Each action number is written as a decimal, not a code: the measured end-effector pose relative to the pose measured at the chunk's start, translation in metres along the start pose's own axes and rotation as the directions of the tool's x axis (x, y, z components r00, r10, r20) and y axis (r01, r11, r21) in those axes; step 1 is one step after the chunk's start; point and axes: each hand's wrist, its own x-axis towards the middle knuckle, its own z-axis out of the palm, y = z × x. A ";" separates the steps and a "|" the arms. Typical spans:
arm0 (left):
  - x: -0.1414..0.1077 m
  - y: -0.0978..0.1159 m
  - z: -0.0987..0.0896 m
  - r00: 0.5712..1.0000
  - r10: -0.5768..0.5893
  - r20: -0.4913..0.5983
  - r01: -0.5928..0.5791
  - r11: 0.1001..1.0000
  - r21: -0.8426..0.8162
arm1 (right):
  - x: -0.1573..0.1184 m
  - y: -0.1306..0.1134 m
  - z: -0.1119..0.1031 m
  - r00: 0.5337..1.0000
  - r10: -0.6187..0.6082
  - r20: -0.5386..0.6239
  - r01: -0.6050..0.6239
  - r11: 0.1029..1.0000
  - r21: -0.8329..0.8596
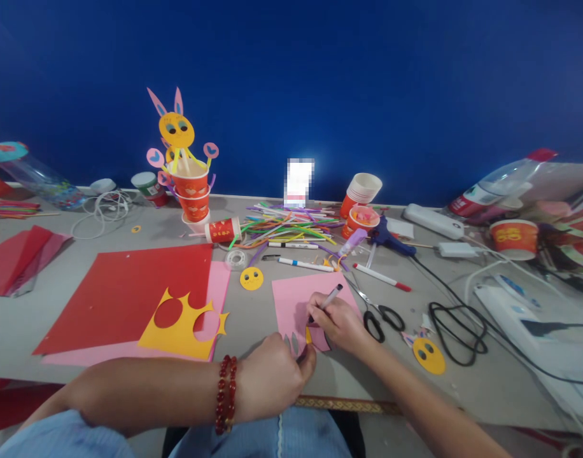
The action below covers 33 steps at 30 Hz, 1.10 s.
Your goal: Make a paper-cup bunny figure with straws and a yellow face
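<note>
My right hand (338,324) grips a grey pen with a dark cap end (330,296), its tip down at a pink paper sheet (291,292). My left hand (277,372), with a red bead bracelet (226,394) on its wrist, is closed at the near edge of that sheet. Its thumb and fingers pinch a small yellow paper piece (309,335) against the pink paper. Beside the fingers, a slim grey shape (294,345) shows on the sheet. A dark line runs along the sheet's near right corner.
Scissors (377,312) lie right of the pink sheet, near a blue glue gun (391,240) with a looping black cord. Red paper (133,286) and cut yellow paper (184,331) lie left. Behind are pipe cleaners (291,222), a rabbit-faced cup figure (177,130) and stacked cups (363,189).
</note>
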 end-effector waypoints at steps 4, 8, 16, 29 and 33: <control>-0.001 0.000 0.000 1.000 -0.003 0.000 0.003 1.000 -0.005 | -0.001 0.000 0.000 1.000 0.009 -0.008 -0.009 1.000 0.006; 0.000 0.001 0.001 1.000 0.001 0.001 -0.001 1.000 0.010 | -0.001 0.000 -0.001 1.000 0.018 -0.018 -0.018 1.000 0.010; 0.000 0.001 -0.002 1.000 -0.016 0.013 0.016 1.000 0.002 | -0.001 0.000 -0.001 0.999 0.017 -0.038 -0.017 1.000 0.008; -0.001 0.000 0.001 1.000 -0.004 -0.002 0.004 1.000 -0.003 | -0.006 0.004 -0.002 0.993 0.029 -0.115 -0.023 0.998 0.052; -0.004 -0.001 0.003 1.000 0.004 0.019 -0.004 1.000 -0.001 | -0.015 0.001 -0.002 0.986 0.043 -0.159 -0.026 0.994 0.103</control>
